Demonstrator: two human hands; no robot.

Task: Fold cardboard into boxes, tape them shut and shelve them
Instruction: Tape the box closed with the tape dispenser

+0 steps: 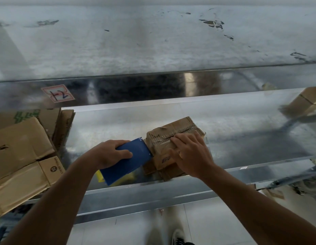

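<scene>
Brown box [173, 138], clear tape; blue tape dispenser [125, 163] over yellow [100, 175]; tan flattened cardboard [21, 156] left, green print; silver shelf [242, 124]; white label [58, 93], red-bordered.

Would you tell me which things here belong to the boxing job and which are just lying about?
Job: box, pressed by right hand; blue dispenser, gripped by left hand; flat cardboard.
Lying about: far box; label.
</scene>
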